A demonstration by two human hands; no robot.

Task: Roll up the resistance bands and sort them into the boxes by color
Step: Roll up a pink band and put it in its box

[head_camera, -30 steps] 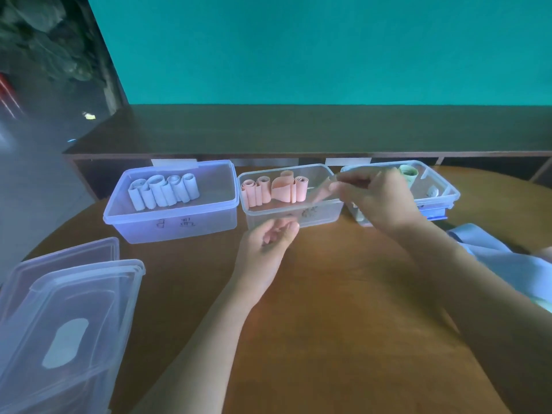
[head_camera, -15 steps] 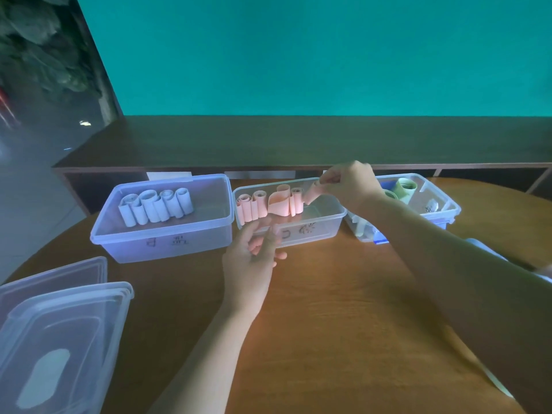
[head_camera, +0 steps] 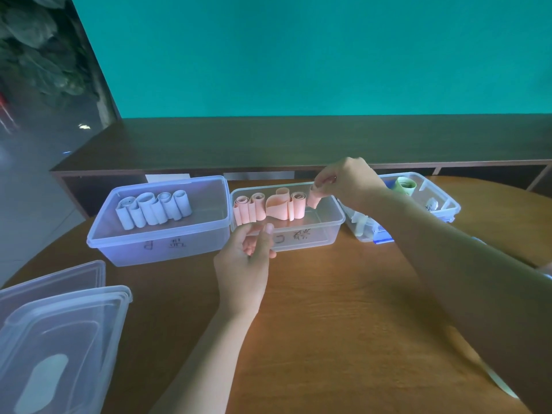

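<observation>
three boxes, one pink roll going in

three clear boxes stand in a row at the back of the wooden surface (head_camera: 343,309). the right hand (head_camera: 348,182) reaches over the middle box (head_camera: 328,225) and pinches a small pink rolled band (head_camera: 313,201) at its top, holding it just inside the right end of that box, beside the other pink rolls (head_camera: 270,208) lined up there. the left hand (head_camera: 243,258) hovers at the front wall of the same box, fingers loosely curled, gripping nothing. the left box (head_camera: 161,246) holds a row of white rolls (head_camera: 153,209). the right box (head_camera: 442,204) holds a green roll (head_camera: 404,186). two clear lids (head_camera: 59,339) lie stacked at the near left.
</observation>
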